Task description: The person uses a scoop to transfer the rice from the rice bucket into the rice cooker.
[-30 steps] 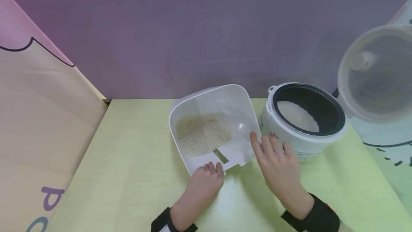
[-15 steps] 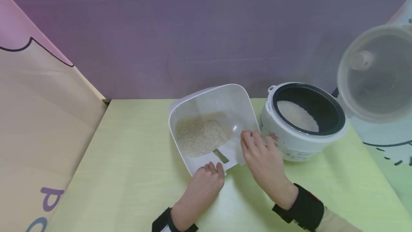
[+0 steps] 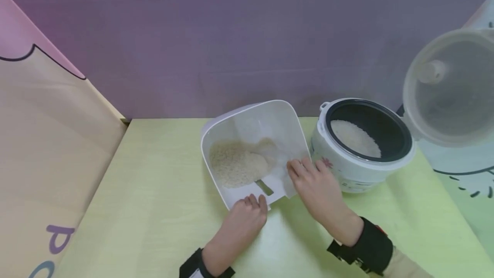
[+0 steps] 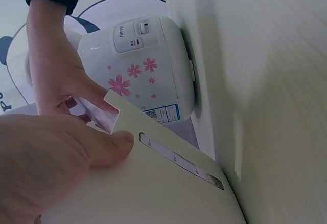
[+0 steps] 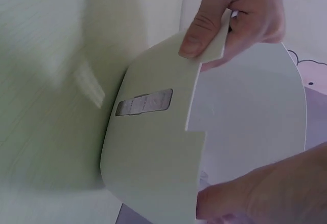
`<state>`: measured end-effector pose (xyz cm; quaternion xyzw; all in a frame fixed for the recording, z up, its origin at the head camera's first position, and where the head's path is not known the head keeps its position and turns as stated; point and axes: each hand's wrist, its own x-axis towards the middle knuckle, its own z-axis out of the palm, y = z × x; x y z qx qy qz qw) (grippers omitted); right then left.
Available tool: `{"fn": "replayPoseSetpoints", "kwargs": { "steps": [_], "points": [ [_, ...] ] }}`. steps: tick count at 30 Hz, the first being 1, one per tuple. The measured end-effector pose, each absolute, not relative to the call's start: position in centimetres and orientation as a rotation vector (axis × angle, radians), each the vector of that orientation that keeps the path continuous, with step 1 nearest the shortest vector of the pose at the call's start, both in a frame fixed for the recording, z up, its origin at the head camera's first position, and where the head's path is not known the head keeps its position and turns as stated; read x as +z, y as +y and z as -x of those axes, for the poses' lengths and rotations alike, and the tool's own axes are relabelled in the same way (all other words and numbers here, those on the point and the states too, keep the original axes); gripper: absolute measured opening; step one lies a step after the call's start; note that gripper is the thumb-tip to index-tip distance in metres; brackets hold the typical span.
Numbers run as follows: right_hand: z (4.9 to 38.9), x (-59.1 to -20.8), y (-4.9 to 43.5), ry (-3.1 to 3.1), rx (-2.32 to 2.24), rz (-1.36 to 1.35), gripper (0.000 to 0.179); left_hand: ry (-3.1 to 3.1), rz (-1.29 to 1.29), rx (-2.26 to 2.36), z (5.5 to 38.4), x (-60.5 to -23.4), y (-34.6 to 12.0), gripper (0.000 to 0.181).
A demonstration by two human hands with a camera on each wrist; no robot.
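Note:
A white rice bin [image 3: 279, 119] stands tilted on the table, rice [image 3: 229, 164] heaped toward its left side. My left hand [image 3: 247, 218] grips the bin's front wall beside the slotted window, with the thumb [image 4: 120, 144] on the outside in the left wrist view. Over the bin's right front corner, my right hand [image 3: 318, 190] has its fingers curled inside the rim. It holds a clear scoop [image 3: 275, 153], hard to make out against the white wall, its bowl among the rice. In the right wrist view the right hand [image 5: 255, 198] shows only partly at the lower right.
A white rice cooker [image 3: 347, 177] with pink flowers stands close on the right, rice [image 3: 355, 138] in its dark inner pot. Its translucent lid [image 3: 459, 89] is raised at the right. A purple backdrop [image 3: 216, 46] rises behind the pale table [image 3: 166, 175].
My right hand has moved left from the bin's right rim, and its fingers have curled in. The rice has shifted around the clear scoop. The left hand has kept its grip.

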<state>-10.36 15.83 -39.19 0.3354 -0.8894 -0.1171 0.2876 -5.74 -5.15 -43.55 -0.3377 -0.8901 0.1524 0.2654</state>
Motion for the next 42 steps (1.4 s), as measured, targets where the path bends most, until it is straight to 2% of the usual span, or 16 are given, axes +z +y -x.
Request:
{"fn": "replayPoseSetpoints", "kwargs": {
  "steps": [11, 24, 33, 42],
  "points": [
    [11.4, -39.4, 15.7, -2.39, -0.178, -0.979, 0.034, -2.389, 0.925, 0.392, 5.9, -43.7, -5.4, 0.014],
    [11.9, -40.9, 14.4, -2.528, 0.111, -0.992, 0.036, -2.379, 0.926, 0.405, 6.0, -43.9, -5.4, 0.016],
    [11.9, -41.2, 13.7, -2.579, 0.094, -0.974, 0.039, -2.374, 0.925, 0.416, 5.9, -43.8, -5.5, 0.018],
    [11.7, -41.9, 13.7, -2.58, 0.248, -0.954, 0.031, -2.386, 0.919, 0.457, 5.7, -44.0, -5.3, 0.016]
  ]
}}
